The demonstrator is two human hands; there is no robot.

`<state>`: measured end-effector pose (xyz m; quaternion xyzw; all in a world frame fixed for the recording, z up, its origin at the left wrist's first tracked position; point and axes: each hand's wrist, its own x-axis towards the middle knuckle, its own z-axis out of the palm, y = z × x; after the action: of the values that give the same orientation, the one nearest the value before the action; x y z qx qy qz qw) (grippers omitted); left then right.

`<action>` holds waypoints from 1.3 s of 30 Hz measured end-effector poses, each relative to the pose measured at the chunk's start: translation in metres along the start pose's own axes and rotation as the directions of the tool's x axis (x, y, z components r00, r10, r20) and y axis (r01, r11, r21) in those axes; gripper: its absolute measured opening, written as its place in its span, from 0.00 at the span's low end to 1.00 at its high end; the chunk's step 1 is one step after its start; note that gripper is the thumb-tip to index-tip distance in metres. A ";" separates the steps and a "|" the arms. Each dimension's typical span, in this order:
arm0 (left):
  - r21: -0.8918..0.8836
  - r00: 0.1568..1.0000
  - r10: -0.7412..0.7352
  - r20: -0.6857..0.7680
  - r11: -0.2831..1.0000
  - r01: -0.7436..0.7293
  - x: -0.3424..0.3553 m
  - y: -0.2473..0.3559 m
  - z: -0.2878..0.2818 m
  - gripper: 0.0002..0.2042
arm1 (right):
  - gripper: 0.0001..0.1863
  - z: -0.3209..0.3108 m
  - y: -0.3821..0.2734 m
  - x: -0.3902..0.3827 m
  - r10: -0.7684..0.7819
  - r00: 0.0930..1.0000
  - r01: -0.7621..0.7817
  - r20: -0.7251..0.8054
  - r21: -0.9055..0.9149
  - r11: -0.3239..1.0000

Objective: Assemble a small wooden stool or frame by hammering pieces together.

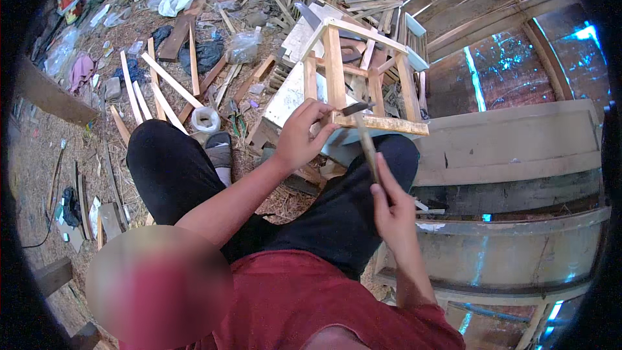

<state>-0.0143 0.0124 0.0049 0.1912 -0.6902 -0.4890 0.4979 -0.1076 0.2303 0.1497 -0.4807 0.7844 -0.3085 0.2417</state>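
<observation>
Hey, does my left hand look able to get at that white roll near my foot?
Probably not without leaving its spot: your left hand is at the wooden frame's corner, though nothing appears to cover the white roll.

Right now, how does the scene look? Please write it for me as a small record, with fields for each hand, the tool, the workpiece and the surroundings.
Left hand: fingertips at the near left corner of the wooden frame; whether they pinch something small, I cannot tell
Right hand: closed around the hammer
Tool: hammer, its head at the frame's near rail, close to the left fingertips; contact unclear
Workpiece: wooden frame, pale bars joined at corners
Surroundings: pale wood strips, white roll
</observation>
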 end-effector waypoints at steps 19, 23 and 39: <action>-0.013 1.000 -0.006 -0.019 1.000 0.006 0.000 -0.002 0.001 0.15 | 0.29 0.001 0.000 0.001 0.009 0.991 0.007 -0.136 0.113 0.994; 0.029 0.999 -0.046 0.028 0.999 0.046 -0.002 -0.001 0.000 0.15 | 0.29 -0.002 -0.001 0.002 -0.096 0.940 0.109 -0.327 0.022 0.994; -0.038 0.999 -0.037 -0.005 0.999 0.037 -0.001 -0.005 0.003 0.15 | 0.30 -0.007 -0.007 0.007 0.008 0.943 0.034 -0.332 0.120 0.992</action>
<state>-0.0178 0.0130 -0.0001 0.1957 -0.6758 -0.5106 0.4942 -0.1113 0.2235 0.1591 -0.4114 0.7899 -0.4347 0.1336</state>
